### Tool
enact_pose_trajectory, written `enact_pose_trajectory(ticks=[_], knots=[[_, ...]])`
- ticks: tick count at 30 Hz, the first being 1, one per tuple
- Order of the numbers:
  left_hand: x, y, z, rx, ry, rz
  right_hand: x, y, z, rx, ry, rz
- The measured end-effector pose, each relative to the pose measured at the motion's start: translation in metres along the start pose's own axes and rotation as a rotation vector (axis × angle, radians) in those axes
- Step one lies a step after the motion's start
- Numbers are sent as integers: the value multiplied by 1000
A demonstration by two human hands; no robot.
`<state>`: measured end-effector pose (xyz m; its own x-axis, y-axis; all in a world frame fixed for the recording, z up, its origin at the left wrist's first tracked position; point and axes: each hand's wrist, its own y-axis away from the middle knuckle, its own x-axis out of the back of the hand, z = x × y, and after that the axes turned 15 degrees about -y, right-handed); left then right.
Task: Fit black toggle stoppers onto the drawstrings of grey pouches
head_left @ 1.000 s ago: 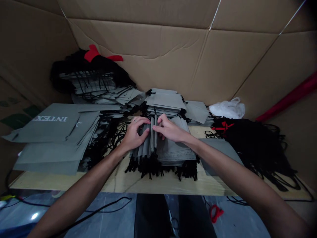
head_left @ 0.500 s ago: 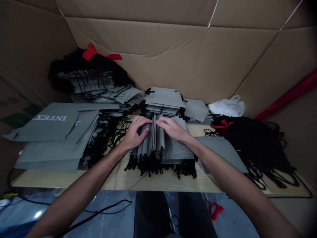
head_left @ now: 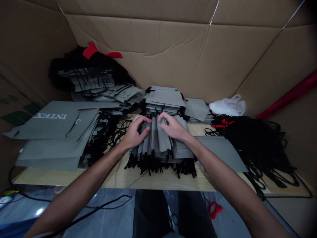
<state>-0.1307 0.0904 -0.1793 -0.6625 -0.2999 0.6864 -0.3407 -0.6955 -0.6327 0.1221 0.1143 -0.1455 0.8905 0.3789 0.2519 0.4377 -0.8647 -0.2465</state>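
A stack of small grey fabric bags [head_left: 160,142] with black drawstring ends lies on the wooden table [head_left: 148,180] in front of me. My left hand [head_left: 135,132] rests on the left part of the stack, fingers curled over the upright bag edges. My right hand [head_left: 173,127] pinches the top of a grey bag and tips it toward the right, onto the flat pile there. Black cord ends [head_left: 153,163] hang off the stack's near edge.
Large grey bags [head_left: 56,132] printed INTEX lie at left. More grey bag stacks [head_left: 164,99] and a black cord heap with a red tie [head_left: 91,53] sit behind. A black cord bundle [head_left: 250,138], a white plastic bag [head_left: 228,105] and cardboard walls [head_left: 173,49] close the right and back.
My right hand has flipped bags from upright over to the right pile; one grey bag now leans flatter to the right. My left hand stays on the left part.
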Motion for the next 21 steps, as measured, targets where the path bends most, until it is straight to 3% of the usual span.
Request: enact_pose_trajectory(ticks=[5, 14, 21], knots=[[-3, -1, -4, -56, 18, -22, -4, 0, -5, -20, 12, -25], [-3, 1, -5, -77, 12, -12, 2, -5, 15, -11, 68, 55], [-5, 2, -11, -78, 4, 10, 2, -8, 14, -21, 93, -33]])
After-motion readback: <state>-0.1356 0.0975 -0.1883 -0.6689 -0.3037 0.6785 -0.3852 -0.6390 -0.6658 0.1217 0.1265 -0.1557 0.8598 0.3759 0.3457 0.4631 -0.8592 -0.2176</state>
